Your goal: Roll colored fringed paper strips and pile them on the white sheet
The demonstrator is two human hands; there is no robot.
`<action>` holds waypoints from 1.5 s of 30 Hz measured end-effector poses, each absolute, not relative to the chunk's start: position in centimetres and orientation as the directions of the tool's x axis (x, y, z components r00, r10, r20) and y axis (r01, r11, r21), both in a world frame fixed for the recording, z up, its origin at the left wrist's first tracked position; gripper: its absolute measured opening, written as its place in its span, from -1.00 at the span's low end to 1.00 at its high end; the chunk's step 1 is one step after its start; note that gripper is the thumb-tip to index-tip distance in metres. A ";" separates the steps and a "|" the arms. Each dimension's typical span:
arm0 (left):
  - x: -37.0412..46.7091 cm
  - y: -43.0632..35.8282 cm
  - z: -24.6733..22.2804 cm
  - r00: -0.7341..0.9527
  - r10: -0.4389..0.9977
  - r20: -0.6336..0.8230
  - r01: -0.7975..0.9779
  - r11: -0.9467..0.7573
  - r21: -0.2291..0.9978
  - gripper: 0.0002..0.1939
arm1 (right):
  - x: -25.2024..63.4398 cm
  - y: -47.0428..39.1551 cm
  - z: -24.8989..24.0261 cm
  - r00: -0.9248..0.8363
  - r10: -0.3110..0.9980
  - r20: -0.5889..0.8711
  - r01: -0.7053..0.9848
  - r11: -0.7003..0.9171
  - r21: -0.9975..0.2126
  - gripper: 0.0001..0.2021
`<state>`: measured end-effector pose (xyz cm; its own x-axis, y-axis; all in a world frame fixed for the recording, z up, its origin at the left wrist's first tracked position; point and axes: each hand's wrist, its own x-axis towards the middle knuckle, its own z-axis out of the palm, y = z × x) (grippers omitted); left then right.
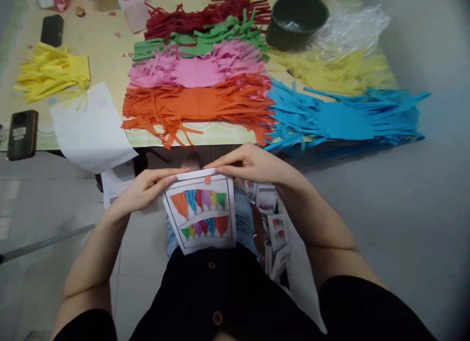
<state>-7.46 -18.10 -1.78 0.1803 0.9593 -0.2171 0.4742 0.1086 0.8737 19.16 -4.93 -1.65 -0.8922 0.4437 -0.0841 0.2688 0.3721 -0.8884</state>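
Over my lap, a white printed packet [200, 236] is held by its top edge. Its front pictures two rows of colourful tassels, and a small orange bit shows near the top. My left hand [152, 184] pinches the top left corner between thumb and fingers. The top right part is gripped by my right hand [247, 163]. Just beyond, on the table, lie fringed paper bundles: orange [198, 103], pink [196, 72], green [198, 45] and dark red [205, 15]. To their right is a blue fringed bundle [345, 120].
A white sheet [91, 128] overhangs the table's front edge, near a phone-like device [22, 134]. Yellow fringe bundles [69, 69] lie left and right. A dark green bin [297, 20] stands beside clear plastic [350, 28]. Printed packets [278, 232] fill a container right of my lap.
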 end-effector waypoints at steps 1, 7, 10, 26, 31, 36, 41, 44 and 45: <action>-7.5 -18.1 -1.7 0.188 0.955 -0.228 0.470 0.116 0.875 -0.54 | 19.1 -4.8 -1.6 -0.899 0.431 -0.084 0.264 0.377 -0.888 -0.68; -8.0 -17.5 -1.4 0.240 0.931 -0.276 0.413 0.160 0.897 -0.55 | 18.2 -4.5 -0.9 -0.919 0.386 -0.087 0.255 0.408 -0.877 -0.72; -8.0 -17.5 -1.3 0.244 0.931 -0.270 0.413 0.152 0.898 -0.55 | 17.9 -4.7 -0.6 -0.920 0.380 -0.096 0.270 0.437 -0.858 -0.71; -8.1 -18.1 -1.6 0.344 0.910 -0.231 0.413 0.074 0.908 -0.56 | 19.0 -4.2 -0.5 -0.962 0.262 -0.077 0.189 0.436 -0.880 -0.72; -7.7 -19.0 -1.6 0.354 0.930 -0.097 0.486 -0.094 0.869 -0.57 | 19.3 -4.6 -0.7 -0.973 0.222 -0.063 0.160 0.453 -0.877 -0.67; -7.2 -19.9 -2.0 0.301 0.954 -0.011 0.571 -0.171 0.803 -0.58 | 19.5 -4.7 -0.8 -0.973 0.225 -0.059 0.155 0.436 -0.887 -0.66; -6.0 -20.6 -2.8 -0.004 1.000 0.027 0.495 -0.021 0.868 -0.63 | 20.1 -4.6 -1.3 -0.963 0.254 -0.089 0.187 0.394 -0.900 -0.62; -5.5 -20.9 -3.2 -0.096 0.995 0.012 0.416 0.029 0.909 -0.64 | 20.4 -4.5 -1.7 -0.958 0.257 -0.125 0.214 0.359 -0.908 -0.60; -5.6 -21.0 -3.2 -0.102 0.995 -0.001 0.391 0.041 0.919 -0.65 | 20.5 -4.5 -1.7 -0.957 0.261 -0.128 0.219 0.360 -0.907 -0.60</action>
